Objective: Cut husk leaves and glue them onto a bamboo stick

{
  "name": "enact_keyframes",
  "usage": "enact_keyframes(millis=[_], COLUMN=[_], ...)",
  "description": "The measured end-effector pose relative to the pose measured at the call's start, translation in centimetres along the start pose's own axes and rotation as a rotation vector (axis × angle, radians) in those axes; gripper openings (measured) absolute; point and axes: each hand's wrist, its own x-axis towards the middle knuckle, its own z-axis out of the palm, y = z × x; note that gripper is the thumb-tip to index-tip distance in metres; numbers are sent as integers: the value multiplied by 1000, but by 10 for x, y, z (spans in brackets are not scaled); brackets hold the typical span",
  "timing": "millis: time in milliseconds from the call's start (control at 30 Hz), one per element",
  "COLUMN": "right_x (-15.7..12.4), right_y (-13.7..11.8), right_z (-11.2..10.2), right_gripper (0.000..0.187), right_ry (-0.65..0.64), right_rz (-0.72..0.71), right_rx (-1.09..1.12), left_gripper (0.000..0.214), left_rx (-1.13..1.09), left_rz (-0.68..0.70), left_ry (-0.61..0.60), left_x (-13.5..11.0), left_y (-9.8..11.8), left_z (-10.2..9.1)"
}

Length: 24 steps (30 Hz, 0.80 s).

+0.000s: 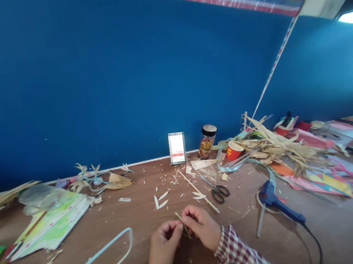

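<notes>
My left hand [163, 246] and my right hand [205, 228] meet low in the middle of the view, just above the brown table [143, 240]. Thumb and fingers of both are pinched together on a thin green strip [177, 214], perhaps a plant stem. One end of it pokes up between the fingertips and the other slants down below them. Beyond my right hand lie dark-handled scissors [220, 194] and a pale thin stick [197, 189]. Small white leaf-shaped pieces [162, 204] are scattered beyond my left hand.
To the right lies a blue glue gun [280, 205] with its cord. A jar [208, 142], a red paper cup [234, 151] and heaped dry husks [279, 148] stand at the back. A pale blue strip [95, 258] and painted paper [55, 224] lie left. A blue partition [127, 82] rises behind.
</notes>
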Motion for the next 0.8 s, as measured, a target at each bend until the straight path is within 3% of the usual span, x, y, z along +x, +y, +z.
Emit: enact_keyframes(millis=[400,800], right_x=[-1,-3], right_y=[4,5], right_z=[2,0], right_gripper=[12,13], right_ry=[-17,-49], right_rz=[-8,-30], right_rx=[148,85], left_gripper=[24,25], left_rx=[-110,-127], left_rz=[5,-26], left_ry=[47,55], left_x=[1,2], left_y=[0,3], left_z=[0,0])
